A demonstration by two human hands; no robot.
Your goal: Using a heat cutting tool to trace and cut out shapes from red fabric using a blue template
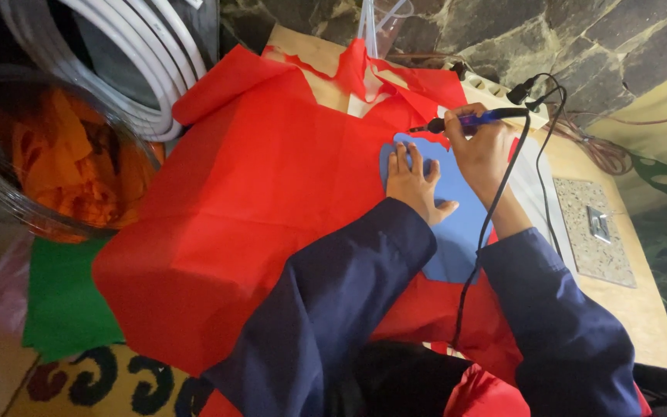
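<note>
Fingers of the right hand (482, 148) are gripping a corded pen tool (468, 120), its long axis pointing left over the blue template (457, 224), which the left hand (414, 181) is pressing flat, fingers spread, onto red fabric (256, 193).

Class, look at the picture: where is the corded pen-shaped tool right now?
The pen-shaped tool is in the right hand, upper right of the head view, its tip at the blue sheet's top edge, above the left hand.
</note>
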